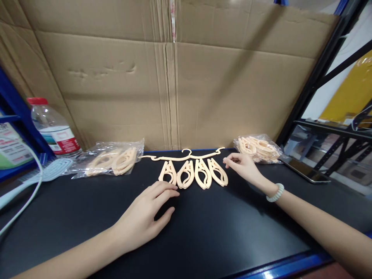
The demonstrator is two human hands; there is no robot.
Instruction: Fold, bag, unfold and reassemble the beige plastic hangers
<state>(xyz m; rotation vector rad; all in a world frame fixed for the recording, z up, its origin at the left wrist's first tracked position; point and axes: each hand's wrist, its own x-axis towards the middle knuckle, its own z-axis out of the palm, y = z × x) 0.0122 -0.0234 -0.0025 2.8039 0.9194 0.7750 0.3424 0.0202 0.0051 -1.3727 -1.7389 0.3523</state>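
Several folded cream plastic hangers point(186, 175) lie in a row on the black table point(203, 232). Just behind them lies one unfolded hanger point(174, 158), its hook pointing to the back. My left hand point(147, 211) is spread low over the table, its fingertips at the near end of the leftmost folded hanger and partly covering it. To the right of the row, my right hand point(242, 167) is raised a little near the rightmost folded hanger, its fingers curled together; whether anything small is between them cannot be made out.
Clear bags of folded hangers lie at the back left point(112, 159) and back right point(258, 148). A red-capped bottle point(59, 131), a pale hairbrush point(50, 170) and a white cable stand at left. A phone point(305, 170) lies at right; cardboard point(116, 77) closes the back.
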